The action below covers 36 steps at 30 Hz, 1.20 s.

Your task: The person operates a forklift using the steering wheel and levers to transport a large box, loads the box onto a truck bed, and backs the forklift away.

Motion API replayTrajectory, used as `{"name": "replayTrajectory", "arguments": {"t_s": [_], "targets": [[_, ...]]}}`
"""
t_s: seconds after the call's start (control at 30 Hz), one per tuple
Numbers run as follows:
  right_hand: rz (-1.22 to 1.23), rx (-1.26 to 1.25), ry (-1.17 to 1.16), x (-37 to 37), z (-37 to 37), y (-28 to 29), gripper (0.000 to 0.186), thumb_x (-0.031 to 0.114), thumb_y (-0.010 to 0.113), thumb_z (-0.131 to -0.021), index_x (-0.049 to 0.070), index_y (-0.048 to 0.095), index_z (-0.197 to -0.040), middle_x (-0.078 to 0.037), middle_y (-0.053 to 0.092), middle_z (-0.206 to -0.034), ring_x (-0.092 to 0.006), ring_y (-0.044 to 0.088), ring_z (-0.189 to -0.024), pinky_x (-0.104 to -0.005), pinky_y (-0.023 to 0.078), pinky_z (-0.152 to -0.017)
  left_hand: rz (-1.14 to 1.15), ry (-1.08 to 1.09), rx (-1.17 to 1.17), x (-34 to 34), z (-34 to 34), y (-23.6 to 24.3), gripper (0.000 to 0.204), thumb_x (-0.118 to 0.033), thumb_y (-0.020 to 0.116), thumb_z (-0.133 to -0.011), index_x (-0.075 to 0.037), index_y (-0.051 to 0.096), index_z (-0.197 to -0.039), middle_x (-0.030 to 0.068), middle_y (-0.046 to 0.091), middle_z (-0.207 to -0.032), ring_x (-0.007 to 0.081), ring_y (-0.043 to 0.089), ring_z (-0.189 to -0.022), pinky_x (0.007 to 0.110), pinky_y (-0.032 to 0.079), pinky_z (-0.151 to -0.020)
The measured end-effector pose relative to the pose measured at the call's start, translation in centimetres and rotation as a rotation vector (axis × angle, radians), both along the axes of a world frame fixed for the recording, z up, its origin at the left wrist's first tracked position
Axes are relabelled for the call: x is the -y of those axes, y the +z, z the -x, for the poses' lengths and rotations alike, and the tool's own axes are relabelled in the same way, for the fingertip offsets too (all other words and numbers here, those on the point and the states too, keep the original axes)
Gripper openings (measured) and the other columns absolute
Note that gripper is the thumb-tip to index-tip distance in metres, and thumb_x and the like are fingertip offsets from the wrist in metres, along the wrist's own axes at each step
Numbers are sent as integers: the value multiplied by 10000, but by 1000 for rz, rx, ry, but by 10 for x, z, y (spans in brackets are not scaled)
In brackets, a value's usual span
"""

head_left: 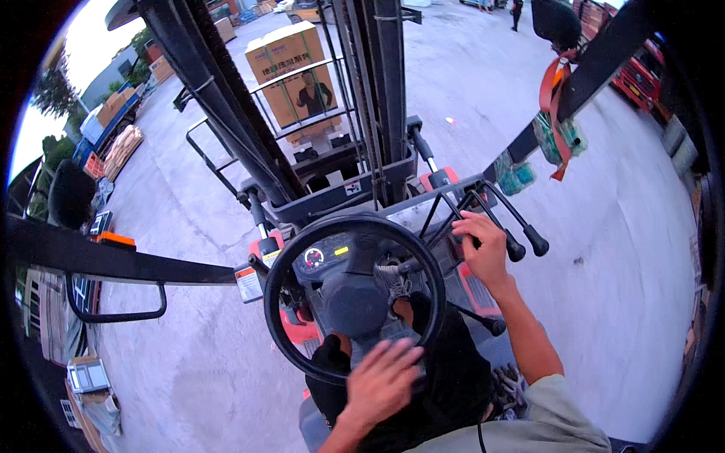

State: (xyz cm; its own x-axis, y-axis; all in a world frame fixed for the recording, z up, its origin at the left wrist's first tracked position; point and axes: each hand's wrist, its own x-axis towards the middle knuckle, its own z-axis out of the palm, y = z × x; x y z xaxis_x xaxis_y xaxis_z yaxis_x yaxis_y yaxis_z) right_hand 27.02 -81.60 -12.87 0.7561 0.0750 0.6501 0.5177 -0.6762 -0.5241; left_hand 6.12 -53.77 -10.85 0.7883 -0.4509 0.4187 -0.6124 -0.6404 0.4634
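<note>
I sit on a forklift. My left hand (381,377), slightly blurred, has its fingers spread at the lower rim of the black steering wheel (277,269); whether it touches the rim I cannot tell. My right hand (482,245) has its fingers curled over one of the control levers (515,249), its grip partly hidden. Beyond the wheel's upper rim stands the black mast (389,83), with a large cardboard box (276,75) carried behind its bars. A small dashboard (321,257) shows through the wheel.
Loaded pallets and a truck bed (113,113) line the left of the concrete yard (604,317). A red truck (634,75) stands at the right. A person (516,15) in dark clothing stands ahead. Window-like frames (89,375) lie near the lower left.
</note>
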Motion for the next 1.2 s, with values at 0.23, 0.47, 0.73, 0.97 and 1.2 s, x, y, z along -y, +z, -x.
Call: {"name": "replayTrajectory", "arguments": {"t_s": [0.23,0.47,0.73,0.97,1.2], "targets": [[-15,-3,-1,-1,0,-5,156,-60,666,-846,23,786,-901,-107,818,-1035,-331,745,-1182,-432,574,-1030,136,593,216,-92,-43,38,231,135,635,-758,-37,770,-831,119,813,-1169,378,674,-1317,503,476,-1162],[-64,-4,-7,-4,7,-2,159,-88,681,-850,18,798,-874,-119,825,-997,-332,766,-1148,-431,579,-1012,143,531,267,-99,-107,74,266,159,638,-824,-22,795,-939,126,799,-1229,354,670,-1320,461,494,-1140],[-34,9,-51,-3,7,-9,170,-60,675,-814,36,804,-869,-110,827,-1005,-321,765,-1160,-433,585,-1039,274,472,137,-109,-134,65,318,159,571,-848,4,795,-1011,178,781,-1252,317,725,-1225,406,536,-1073],[-142,103,11,-33,-32,-37,37,49,692,-758,46,726,-772,-157,760,-979,-369,727,-1072,-461,583,-930,303,605,86,-148,-102,81,439,-421,696,-1028,-15,823,-1136,227,753,-1284,378,718,-1134,508,564,-980],[-214,56,155,-60,-55,-39,52,39,688,-774,54,731,-800,-151,768,-965,-363,730,-1153,-471,597,-939,280,594,70,-110,-133,62,215,49,648,-942,18,820,-1068,211,788,-1176,305,741,-994,394,595,-863]]}}
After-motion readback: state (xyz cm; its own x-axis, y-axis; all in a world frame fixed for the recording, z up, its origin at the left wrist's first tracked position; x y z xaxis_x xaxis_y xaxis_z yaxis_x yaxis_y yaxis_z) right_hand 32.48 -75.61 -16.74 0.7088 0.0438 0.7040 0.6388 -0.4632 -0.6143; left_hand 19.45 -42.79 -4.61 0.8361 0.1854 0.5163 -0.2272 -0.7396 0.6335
